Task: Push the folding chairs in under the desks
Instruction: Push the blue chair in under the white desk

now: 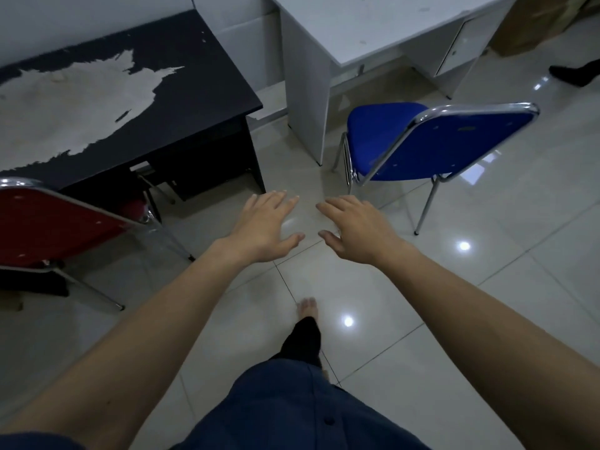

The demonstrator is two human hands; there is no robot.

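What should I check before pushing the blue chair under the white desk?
1. Both hands free: ok, left hand and right hand are open and hold nothing.
2. Hands on the blue chair: not ok, neither touches it.
3. Chair faces the white desk: ok, seat points at the opening.
4. Kneehole free: cannot tell, its depth is hidden.
5. Red chair tucked in: ok, its seat sits under the black desk.

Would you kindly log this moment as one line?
left hand open, empty | right hand open, empty | blue chair outside white desk
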